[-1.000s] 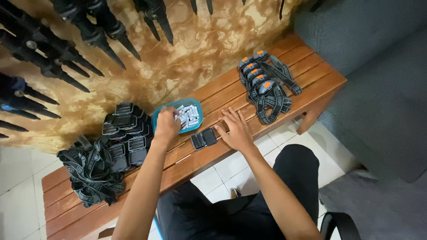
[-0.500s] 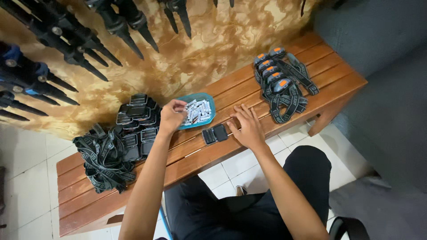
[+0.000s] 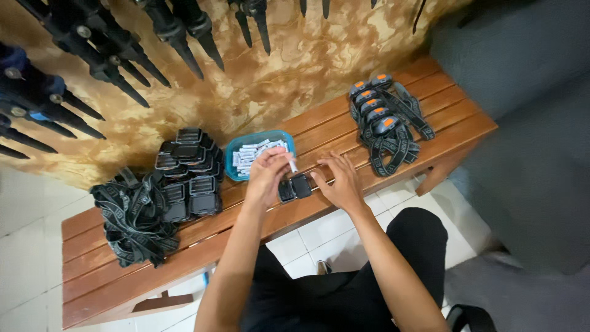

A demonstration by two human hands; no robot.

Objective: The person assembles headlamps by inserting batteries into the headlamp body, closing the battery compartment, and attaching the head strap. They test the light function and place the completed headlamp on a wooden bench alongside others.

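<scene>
While my left hand (image 3: 268, 175) pinches a small white battery (image 3: 293, 165) just above the open black case (image 3: 295, 187) on the wooden bench (image 3: 344, 129), my right hand (image 3: 338, 181), fingers spread, steadies the case's edge beside the blue tray (image 3: 233, 154).

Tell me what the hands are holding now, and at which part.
The left hand pinches a small white cylindrical battery by its upper end. The right hand holds nothing; its fingers rest on the small black open plastic case at its right edge.
</scene>
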